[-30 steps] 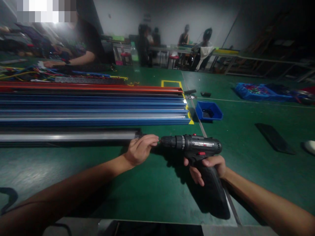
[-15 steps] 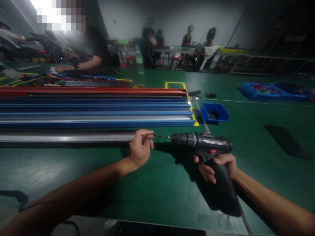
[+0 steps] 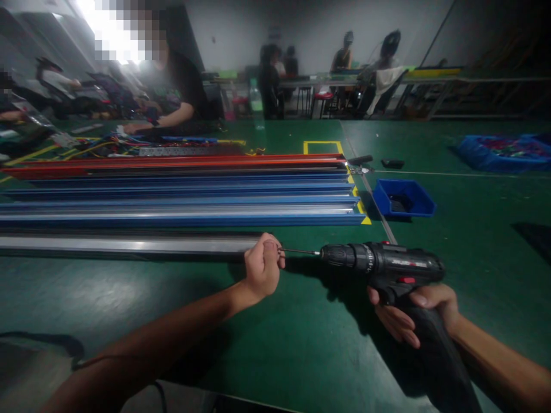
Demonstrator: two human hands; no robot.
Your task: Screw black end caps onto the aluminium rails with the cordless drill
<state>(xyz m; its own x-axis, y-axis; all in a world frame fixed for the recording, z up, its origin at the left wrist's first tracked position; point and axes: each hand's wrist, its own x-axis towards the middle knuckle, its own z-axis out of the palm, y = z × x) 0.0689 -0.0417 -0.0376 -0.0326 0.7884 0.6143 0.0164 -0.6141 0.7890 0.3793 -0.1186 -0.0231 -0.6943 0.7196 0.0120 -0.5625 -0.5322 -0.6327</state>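
My right hand [image 3: 398, 315] is wrapped round the grip of a black cordless drill [image 3: 387, 261] with red buttons, held level and pointing left. A long thin screwdriver bit [image 3: 301, 250] sticks out of its chuck. My left hand [image 3: 263, 265] is closed at the bit's tip, thumb on top, beside the right end of a silver-and-black metal profile [image 3: 129, 244]. The fingers hide the tip and whatever they pinch there. Beyond the profile lie several long blue channel profiles [image 3: 193, 219] and an orange-red one [image 3: 172, 163], side by side.
A blue bin [image 3: 404, 198] with dark small parts stands right of the profiles. Farther right are blue trays [image 3: 495, 155] of colourful parts. Yellow tape [image 3: 322, 143] marks the green table [image 3: 301, 344]. A co-worker [image 3: 185, 86] handles wires at the far left; other people sit behind.
My left fingers have closed more tightly, with the thumb folded over. Both hands, the drill and the whole scene sit shifted rightward in the view.
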